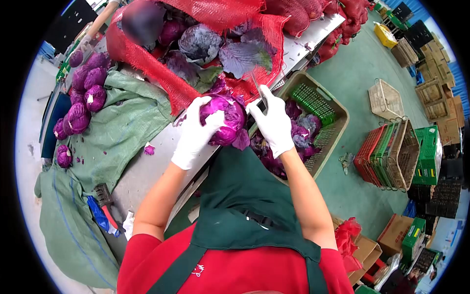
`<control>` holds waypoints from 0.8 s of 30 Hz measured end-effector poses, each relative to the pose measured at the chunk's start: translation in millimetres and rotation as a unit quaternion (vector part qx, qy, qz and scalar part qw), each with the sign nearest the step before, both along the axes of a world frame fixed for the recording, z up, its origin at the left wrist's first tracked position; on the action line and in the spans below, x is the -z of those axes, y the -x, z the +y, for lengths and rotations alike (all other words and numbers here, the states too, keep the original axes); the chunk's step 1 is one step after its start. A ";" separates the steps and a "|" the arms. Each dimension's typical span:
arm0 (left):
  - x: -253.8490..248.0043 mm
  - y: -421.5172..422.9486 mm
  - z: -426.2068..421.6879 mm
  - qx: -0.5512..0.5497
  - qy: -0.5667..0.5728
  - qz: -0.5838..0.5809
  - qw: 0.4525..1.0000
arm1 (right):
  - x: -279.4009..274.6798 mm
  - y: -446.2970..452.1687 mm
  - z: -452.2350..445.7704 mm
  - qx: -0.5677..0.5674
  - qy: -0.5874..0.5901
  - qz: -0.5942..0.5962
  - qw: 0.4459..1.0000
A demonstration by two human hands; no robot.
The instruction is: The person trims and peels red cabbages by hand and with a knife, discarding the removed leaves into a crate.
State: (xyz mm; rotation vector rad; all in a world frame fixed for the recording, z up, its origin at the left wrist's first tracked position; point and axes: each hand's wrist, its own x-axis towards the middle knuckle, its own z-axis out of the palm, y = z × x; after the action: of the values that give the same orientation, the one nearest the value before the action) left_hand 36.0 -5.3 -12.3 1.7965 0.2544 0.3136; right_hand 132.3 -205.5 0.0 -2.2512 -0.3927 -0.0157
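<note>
My left hand [192, 132], in a white glove, is wrapped round a red cabbage [234, 120] in front of my apron. A loose purple leaf [241, 140] hangs at the cabbage's lower right side. In my gloved right hand [272, 121] is a knife [256, 84], its thin blade pointing up and away, just right of the cabbage. Beyond both hands, an opened red mesh sack [164, 78] holds several cabbages with dull outer leaves. Beneath my right hand stands a green plastic crate [339, 110] with purple leaves [301, 132] inside.
Several peeled red cabbages [78, 117] lie on a green cloth [129, 125] at left. A dark-bristled brush [104, 195] rests on the metal table [132, 191]. Full red sacks [289, 17] are at the back. Stacked crates [387, 154] stand on the floor at right. Another person's arm [100, 20] shows top left.
</note>
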 end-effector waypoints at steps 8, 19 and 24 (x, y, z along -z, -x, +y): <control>-10.0 -13.6 -21.2 -0.006 -0.225 -0.096 0.970 | -23.9 -39.7 4.9 -0.218 -0.066 0.276 0.934; -2.1 -4.4 9.2 0.081 -0.113 -0.084 0.987 | 67.7 -49.4 -46.4 -0.056 0.149 0.002 0.987; -10.9 10.2 1.5 0.042 -0.170 -0.036 0.984 | 4.7 2.4 -25.5 -0.009 -0.015 -0.059 0.998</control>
State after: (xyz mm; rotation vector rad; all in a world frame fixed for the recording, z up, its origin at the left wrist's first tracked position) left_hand 25.8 -3.8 -1.4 2.1206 0.0755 0.3799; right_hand 129.9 -231.0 -4.7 -2.2233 -0.4726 -0.1446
